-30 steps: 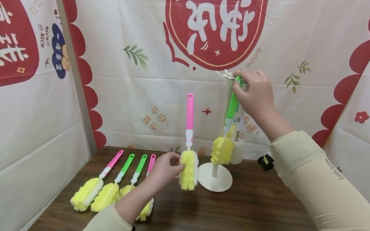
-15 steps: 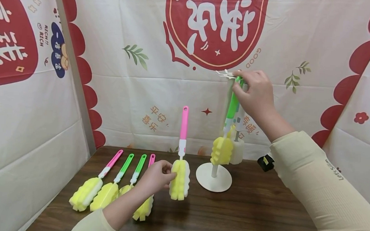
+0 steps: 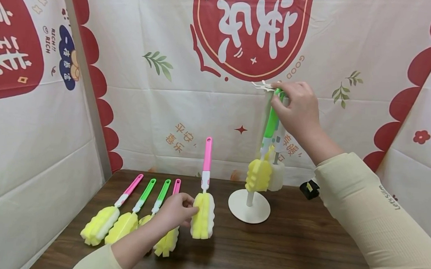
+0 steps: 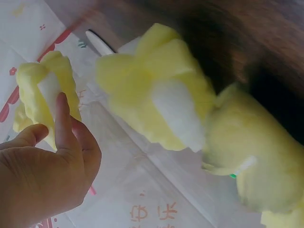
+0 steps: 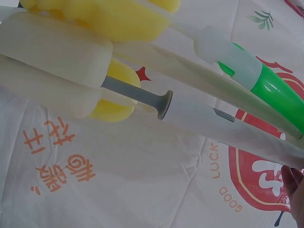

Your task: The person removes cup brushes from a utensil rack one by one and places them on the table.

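My left hand (image 3: pixel 176 210) pinches the yellow-and-white sponge head of a pink-handled bottle brush (image 3: pixel 203 218). The brush stands upright over the table, handle up. In the left wrist view, thumb and fingers lie against that sponge (image 4: pixel 31 85). Up at the top of a white stand (image 3: pixel 249 208), my right hand (image 3: pixel 298 104) pinches the upper end of a green-handled sponge brush (image 3: pixel 259 175). Beside that brush hangs a white sponge brush (image 3: pixel 277 177) with a pale handle. Only a bit of my right hand (image 5: pixel 295 190) shows in the right wrist view.
On the brown table (image 3: pixel 286 250), several sponge brushes lie in a row at the left; one is a pink-handled brush (image 3: pixel 100 225), another a green-handled brush (image 3: pixel 122 226). A small black object (image 3: pixel 309 189) is near the right sleeve. Printed cloth (image 3: pixel 146 118) hangs behind.
My left hand has moved left and down with the pink-handled brush, away from the stand. My right hand has stayed at the stand's top.
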Motion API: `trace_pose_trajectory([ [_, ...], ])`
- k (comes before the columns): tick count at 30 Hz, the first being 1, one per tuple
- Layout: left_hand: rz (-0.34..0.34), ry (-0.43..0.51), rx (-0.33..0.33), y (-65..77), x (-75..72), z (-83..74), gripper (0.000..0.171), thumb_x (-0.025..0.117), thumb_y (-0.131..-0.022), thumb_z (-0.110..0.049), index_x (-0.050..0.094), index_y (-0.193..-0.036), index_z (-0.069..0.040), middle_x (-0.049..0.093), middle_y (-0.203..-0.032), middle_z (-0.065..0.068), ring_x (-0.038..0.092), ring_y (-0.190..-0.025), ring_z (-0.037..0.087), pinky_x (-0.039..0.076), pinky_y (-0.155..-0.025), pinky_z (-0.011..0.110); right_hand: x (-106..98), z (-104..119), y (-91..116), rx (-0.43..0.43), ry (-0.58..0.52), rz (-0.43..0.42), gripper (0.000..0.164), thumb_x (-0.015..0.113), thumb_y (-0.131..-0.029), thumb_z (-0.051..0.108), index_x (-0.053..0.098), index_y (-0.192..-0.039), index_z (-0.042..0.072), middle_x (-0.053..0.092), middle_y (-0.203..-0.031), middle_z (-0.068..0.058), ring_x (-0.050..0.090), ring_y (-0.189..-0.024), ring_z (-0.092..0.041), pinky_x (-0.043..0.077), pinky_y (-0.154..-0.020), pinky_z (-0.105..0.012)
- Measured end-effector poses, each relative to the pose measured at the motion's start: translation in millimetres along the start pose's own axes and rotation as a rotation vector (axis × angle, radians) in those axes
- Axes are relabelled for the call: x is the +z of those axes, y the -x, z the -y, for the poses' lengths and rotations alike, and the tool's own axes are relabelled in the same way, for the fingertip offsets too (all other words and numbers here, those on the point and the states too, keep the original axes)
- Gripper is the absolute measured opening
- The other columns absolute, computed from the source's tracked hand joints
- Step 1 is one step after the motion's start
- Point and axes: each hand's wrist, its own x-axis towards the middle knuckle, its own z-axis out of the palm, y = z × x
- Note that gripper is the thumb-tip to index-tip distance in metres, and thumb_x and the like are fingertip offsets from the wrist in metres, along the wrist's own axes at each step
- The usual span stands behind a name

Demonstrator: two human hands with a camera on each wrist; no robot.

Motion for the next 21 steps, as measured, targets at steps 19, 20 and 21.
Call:
trace_pose_trajectory([
  [19,0.086,-0.122,-0.090,3.4,-5.0,14.5,0.014,0.069,-0.089,-0.005,0.062,-0.095,0.006,0.060,-0.079,0.012,0.064,-0.057,0.019,0.056,-0.055,0.033,0,0,1,0.012,0.003,0.007,0.038,0.049,-0.096,0.026,0.067,-0.125,0.010,0.066,-0.120,-0.007,0.048,-0.108,-0.025,0.049,-0.076,-0.040],
  [20,0.087,-0.132,-0.089,3.1,-5.0,15.2,0.013,0.069,-0.089,-0.005,0.063,-0.093,0.006,0.060,-0.077,0.012,0.064,-0.057,0.019,0.056,-0.055,0.033,0,0,1,0.012,0.004,0.007,0.038,0.049,-0.096,0.026,0.067,-0.125,0.010,0.066,-0.120,-0.007,0.048,-0.108,-0.025,0.049,-0.076,-0.040],
  [21,0.086,-0.147,-0.091,2.8,-4.9,15.6,0.012,0.069,-0.088,-0.005,0.063,-0.092,0.005,0.059,-0.076,0.012,0.063,-0.056,0.019,0.056,-0.054,0.032,0,0,0,0.012,0.004,0.007,0.038,0.049,-0.096,0.027,0.067,-0.125,0.010,0.066,-0.120,-0.007,0.048,-0.109,-0.025,0.049,-0.076,-0.040],
])
